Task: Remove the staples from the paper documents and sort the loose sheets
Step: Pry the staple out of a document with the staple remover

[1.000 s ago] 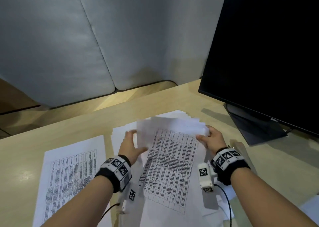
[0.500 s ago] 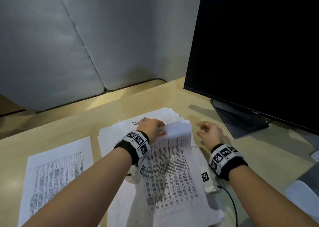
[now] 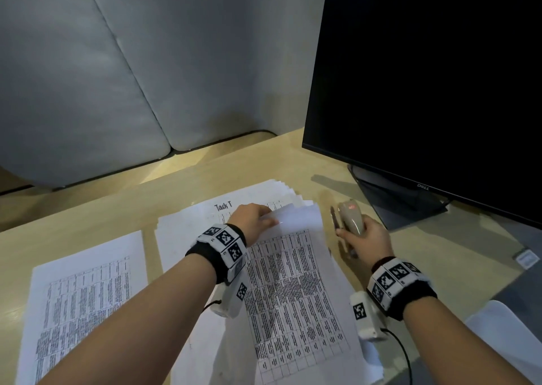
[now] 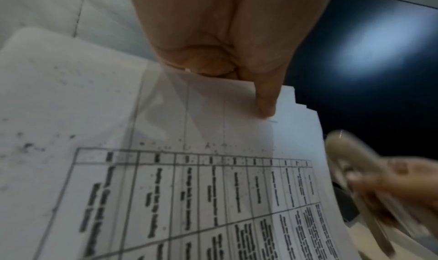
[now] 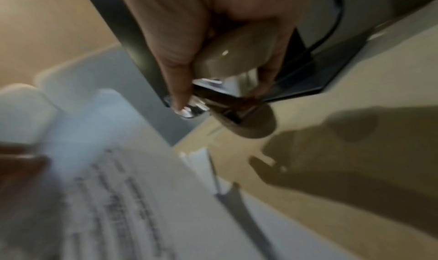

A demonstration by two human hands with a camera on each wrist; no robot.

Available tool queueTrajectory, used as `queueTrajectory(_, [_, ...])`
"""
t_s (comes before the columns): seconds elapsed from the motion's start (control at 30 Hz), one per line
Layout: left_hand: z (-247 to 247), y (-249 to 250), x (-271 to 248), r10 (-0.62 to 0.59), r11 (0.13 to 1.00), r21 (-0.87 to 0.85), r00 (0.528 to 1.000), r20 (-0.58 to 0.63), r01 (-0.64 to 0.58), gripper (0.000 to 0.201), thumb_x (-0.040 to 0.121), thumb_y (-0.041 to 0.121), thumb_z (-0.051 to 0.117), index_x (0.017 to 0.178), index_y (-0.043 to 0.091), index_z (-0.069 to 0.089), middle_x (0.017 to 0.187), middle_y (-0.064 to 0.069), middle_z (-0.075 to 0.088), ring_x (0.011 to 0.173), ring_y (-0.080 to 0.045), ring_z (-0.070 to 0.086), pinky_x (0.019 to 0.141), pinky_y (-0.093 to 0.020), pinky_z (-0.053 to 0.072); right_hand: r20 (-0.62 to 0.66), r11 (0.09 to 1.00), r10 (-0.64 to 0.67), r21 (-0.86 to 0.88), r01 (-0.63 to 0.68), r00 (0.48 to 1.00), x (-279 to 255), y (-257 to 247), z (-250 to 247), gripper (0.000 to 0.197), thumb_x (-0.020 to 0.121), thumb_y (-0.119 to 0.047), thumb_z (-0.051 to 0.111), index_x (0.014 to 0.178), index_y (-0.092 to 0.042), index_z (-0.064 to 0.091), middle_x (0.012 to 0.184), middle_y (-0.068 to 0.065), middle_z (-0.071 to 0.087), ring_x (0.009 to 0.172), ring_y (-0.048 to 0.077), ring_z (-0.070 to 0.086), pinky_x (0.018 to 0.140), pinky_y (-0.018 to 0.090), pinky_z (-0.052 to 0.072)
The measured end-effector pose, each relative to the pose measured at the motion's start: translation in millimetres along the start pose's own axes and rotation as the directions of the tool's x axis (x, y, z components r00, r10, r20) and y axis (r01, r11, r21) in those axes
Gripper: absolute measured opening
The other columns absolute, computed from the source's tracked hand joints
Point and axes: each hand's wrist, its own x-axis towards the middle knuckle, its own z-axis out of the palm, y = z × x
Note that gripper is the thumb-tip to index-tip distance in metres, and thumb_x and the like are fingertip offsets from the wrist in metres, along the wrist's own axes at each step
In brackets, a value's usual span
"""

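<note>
A stapled document (image 3: 293,285) printed with a table lies over a fanned pile of sheets (image 3: 205,226) headed "Task T". My left hand (image 3: 253,219) pinches its folded-up top edge; in the left wrist view my left hand (image 4: 237,61) has the thumb pressed on the document (image 4: 213,189) beside a small staple (image 4: 272,121). My right hand (image 3: 363,235) grips a beige stapler (image 3: 350,216) just right of the document, off the desk. The right wrist view shows my right hand (image 5: 208,45) with fingers curled round the stapler (image 5: 237,61), its metal jaw parted.
A dark Dell monitor (image 3: 425,91) on its stand (image 3: 401,208) fills the right. A separate printed sheet (image 3: 85,296) lies at the left on the wooden desk (image 3: 88,208). Grey padded panels (image 3: 117,77) stand behind. A white object (image 3: 504,335) sits at the lower right.
My left hand crossed over to the document's top edge and took hold of it. My right hand let go of the paper, moved right and picked up the stapler.
</note>
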Motion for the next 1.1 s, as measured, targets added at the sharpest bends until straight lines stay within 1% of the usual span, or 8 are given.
queueTrajectory(0.1, [-1,2,3,0.002,1.000,-0.003,1.000,-0.003,-0.002,0.028,0.093,0.029,0.053,0.109,0.009,0.064,0.112,-0.011,0.065,0.103,-0.027,0.058,0.084,-0.031,0.043,0.078,0.969,-0.094,0.237,0.073,0.993,-23,-33,4,0.024,0.076,-0.025,0.076,0.094,-0.020,0.061,0.088,0.003,0.064,0.079,0.021,0.061,0.065,0.029,0.051])
queueTrajectory(0.2, [-1,6,4,0.009,1.000,-0.020,1.000,-0.012,-0.009,0.028,0.092,0.027,0.054,0.109,0.007,0.064,0.112,-0.012,0.065,0.103,-0.026,0.059,0.085,-0.031,0.043,0.103,0.982,-0.191,0.014,0.191,0.976,-35,-48,22,0.032,0.077,-0.032,0.075,0.101,-0.017,0.060,0.095,0.000,0.051,0.085,0.016,0.051,0.073,0.022,0.038])
queueTrajectory(0.3, [-1,7,4,0.021,0.999,-0.042,1.000,-0.017,-0.022,0.028,0.091,0.026,0.056,0.109,0.006,0.064,0.113,-0.013,0.065,0.105,-0.027,0.058,0.089,-0.034,0.043,0.158,0.969,-0.157,-0.168,0.184,0.975,-37,-50,43,0.046,0.079,-0.041,0.069,0.112,-0.011,0.058,0.106,0.006,0.050,0.095,0.021,0.051,0.078,0.024,0.034])
queueTrajectory(0.53, [1,4,4,0.039,0.993,-0.108,0.999,0.009,-0.037,0.026,0.090,0.026,0.057,0.101,0.005,0.067,0.101,-0.015,0.068,0.096,-0.029,0.060,0.082,-0.034,0.044,0.133,0.979,-0.146,-0.123,0.163,0.980,-40,-58,53,0.040,0.083,-0.039,0.067,0.107,-0.009,0.056,0.103,0.011,0.066,0.097,0.027,0.059,0.064,0.022,0.027])
queueTrajectory(0.7, [3,2,4,0.038,0.982,-0.185,0.999,0.002,-0.037,0.026,0.090,0.023,0.057,0.107,0.006,0.067,0.092,-0.009,0.067,0.081,-0.018,0.056,0.070,-0.024,0.038,0.114,0.984,-0.143,-0.087,0.154,0.983,-41,-61,56,0.039,0.082,-0.036,0.068,0.105,-0.008,0.055,0.102,0.013,0.066,0.097,0.030,0.059,0.072,0.029,0.036])
queueTrajectory(0.83, [2,2,5,0.046,0.973,-0.223,0.998,-0.036,-0.053,0.021,0.089,0.019,0.059,0.099,0.004,0.069,0.066,0.002,0.053,0.057,-0.006,0.043,0.052,-0.020,0.031,0.084,0.988,-0.145,-0.050,0.149,0.986,-43,-65,57,0.039,0.083,-0.036,0.067,0.105,-0.006,0.055,0.101,0.014,0.066,0.095,0.030,0.059,0.068,0.028,0.031])
queueTrajectory(1.0, [5,0,4,0.047,0.967,-0.250,0.999,0.021,-0.040,0.015,0.087,0.021,0.062,0.079,0.011,0.067,0.058,0.000,0.049,0.053,-0.010,0.040,0.051,-0.024,0.031,0.041,0.991,-0.130,0.031,0.129,0.991,-47,-73,57,0.040,0.082,-0.036,0.069,0.105,-0.006,0.055,0.095,0.013,0.066,0.090,0.030,0.059,0.062,0.024,0.028])
queueTrajectory(1.1, [7,-4,3,0.053,0.936,-0.350,0.999,0.000,-0.050,0.026,0.087,0.020,0.063,0.061,0.019,0.059,0.056,0.001,0.051,0.052,-0.010,0.042,0.052,-0.024,0.033,0.060,0.991,-0.132,0.028,0.130,0.989,-40,-77,54,0.041,0.080,-0.041,0.069,0.105,-0.010,0.056,0.094,0.010,0.066,0.090,0.028,0.059,0.065,0.024,0.034])
